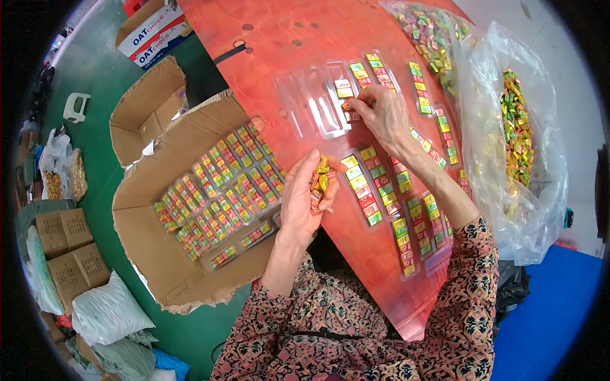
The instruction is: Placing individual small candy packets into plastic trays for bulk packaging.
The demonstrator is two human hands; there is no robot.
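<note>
Sweets in foil wrappers, or pieces much like them, line one side of a transparent plastic tray (pixel 325 111) toward the left edge of a red surface (pixel 267 51), where a person's right hand (pixel 384 114) works from above. The thumb and forefinger of that hand are drawn nearly together at a reddish piece (pixel 350 115); whether they pinch it or merely press it down cannot be told. Just beyond the surface's left edge, the left hand (pixel 305 190) turns its palm up, fingers half curled around a small clutch of gold and red sweets (pixel 323 173). The step in hand appears to be loading the tray piece by piece, with the left hand as the supply. The next placement would seem to call for a fresh sweet from that palm, turned flat and set in line with its neighbours. An unfilled transparent tray (pixel 290 108) lies just left of the one being worked. Filled strips (pixel 362 190) spread from there toward the surface's near corner and right edge. Along that right edge, a transparent bag (pixel 540 222) holds loose gold, green and red sweets (pixel 518 133). Against the left edge, an open cardboard carton (pixel 143 254) holds rows of packed trays (pixel 222 213).
</note>
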